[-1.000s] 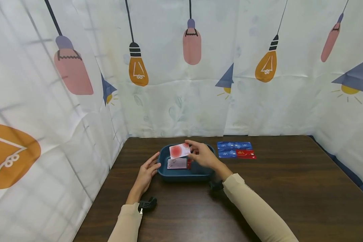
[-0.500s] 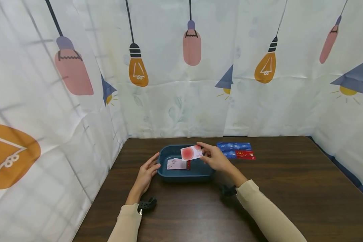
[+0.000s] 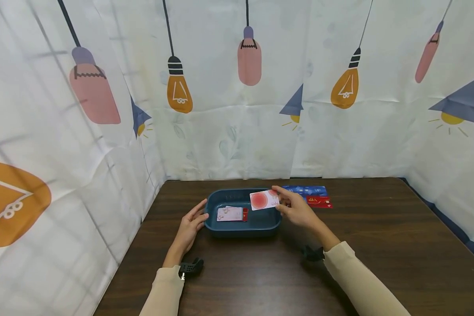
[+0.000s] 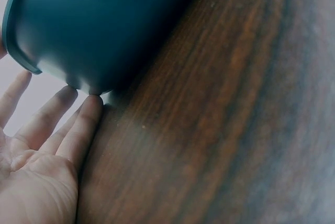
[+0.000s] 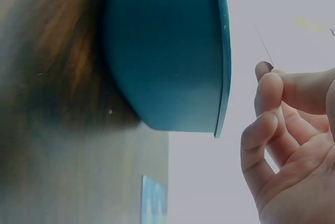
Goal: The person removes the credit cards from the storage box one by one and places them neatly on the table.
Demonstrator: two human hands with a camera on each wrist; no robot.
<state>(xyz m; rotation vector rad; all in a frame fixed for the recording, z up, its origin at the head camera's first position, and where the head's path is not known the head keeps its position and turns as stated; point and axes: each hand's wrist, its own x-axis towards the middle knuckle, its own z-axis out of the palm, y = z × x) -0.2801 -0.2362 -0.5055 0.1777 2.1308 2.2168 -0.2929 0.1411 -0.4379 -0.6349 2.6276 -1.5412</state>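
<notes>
A dark teal plastic bin (image 3: 242, 233) stands at the table's far side. My left hand (image 3: 190, 227) touches its left end with outstretched fingertips; the left wrist view shows them against the bin wall (image 4: 89, 30). Between thumb and fingers, my right hand (image 3: 300, 212) pinches a white card with a red circle (image 3: 263, 199). That card is raised above the right part of the bin; in the right wrist view only its thin edge shows. Lying in the bin are a pale pink patterned card (image 3: 229, 214) and a red card (image 3: 245, 214), partly covered.
To the right of the bin, blue cards (image 3: 315, 190) and a red VIP card (image 3: 319, 202) lie flat in rows on the brown wooden table (image 3: 379, 245). My right hand hides part of them. A curtain printed with lamps (image 3: 229, 145) hangs behind the table.
My right hand has moved rightward with the red-circle card, from over the bin's left half to its right end. My left hand has stayed at the bin's left end.
</notes>
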